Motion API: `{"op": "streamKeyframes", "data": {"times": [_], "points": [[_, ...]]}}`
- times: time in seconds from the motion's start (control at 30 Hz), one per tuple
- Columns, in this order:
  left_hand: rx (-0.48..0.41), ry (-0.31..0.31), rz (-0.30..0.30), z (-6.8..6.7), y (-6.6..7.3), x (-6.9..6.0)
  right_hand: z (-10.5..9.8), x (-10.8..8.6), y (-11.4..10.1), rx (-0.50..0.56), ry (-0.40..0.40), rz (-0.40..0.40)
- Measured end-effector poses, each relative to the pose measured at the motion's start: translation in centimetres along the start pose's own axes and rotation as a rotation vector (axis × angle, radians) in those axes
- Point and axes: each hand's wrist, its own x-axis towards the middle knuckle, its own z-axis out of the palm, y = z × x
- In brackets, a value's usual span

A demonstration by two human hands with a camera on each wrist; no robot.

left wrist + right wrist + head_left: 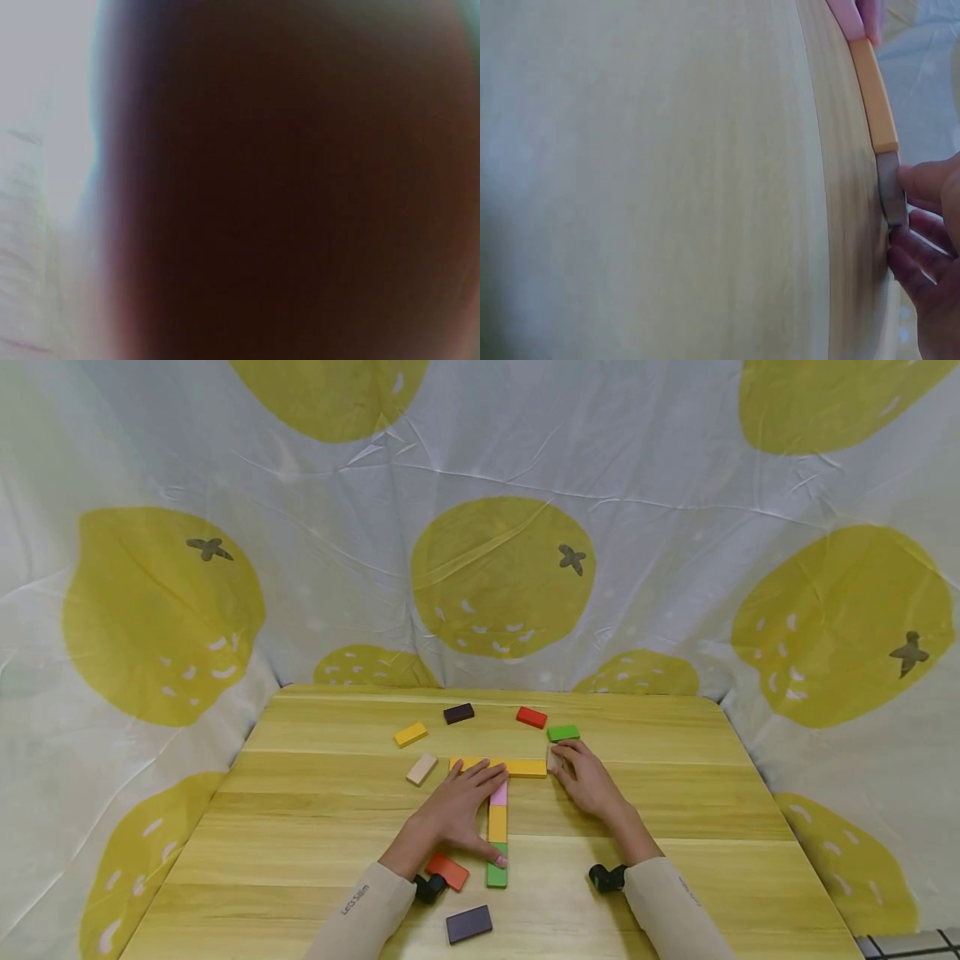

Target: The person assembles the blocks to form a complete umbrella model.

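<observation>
In the head view, blocks form a T: an orange row (527, 768) across the top, with pink (498, 792), yellow-orange (497, 823) and green (497, 876) blocks running down. My left hand (457, 806) lies spread over the T, fingertips on the row and thumb on the green block. My right hand (592, 783) pinches a pale wooden block (553, 760) at the row's right end. In the right wrist view, the right hand's (930, 232) thumb and fingers hold that block (891, 187) against the orange block (874, 97). The left wrist view is dark and blurred.
Behind the row lie yellow (411, 734), black (459, 713), red (532, 717) and green (563, 733) blocks. A pale block (422, 769) lies left of it. Near the left forearm are an orange-red block (447, 871) and a dark block (468, 924). A lemon-print cloth (645, 568) hangs behind the table.
</observation>
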Motion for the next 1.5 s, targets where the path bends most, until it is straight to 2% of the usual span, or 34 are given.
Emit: {"op": "streamKeyframes", "data": {"times": [0.4,0.67,1.03,1.27,1.5], "points": [[-0.011,0.001,0.003,0.2,-0.1,0.0,0.2,0.0,0.1,0.005,0.016,-0.009],[-0.005,0.019,0.016,0.0,-0.2,0.0,0.2,0.1,0.1,0.008,-0.011,0.002],[-0.006,0.004,0.013,0.0,-0.1,-0.1,0.0,-0.1,0.0,0.018,-0.016,0.010],[-0.007,0.004,0.008,0.1,-0.2,0.0,-0.4,0.0,-0.1,0.035,0.011,0.012],[-0.014,0.013,0.014,0.2,-0.3,-0.1,-1.3,0.6,0.4,-0.007,0.055,0.018]]}}
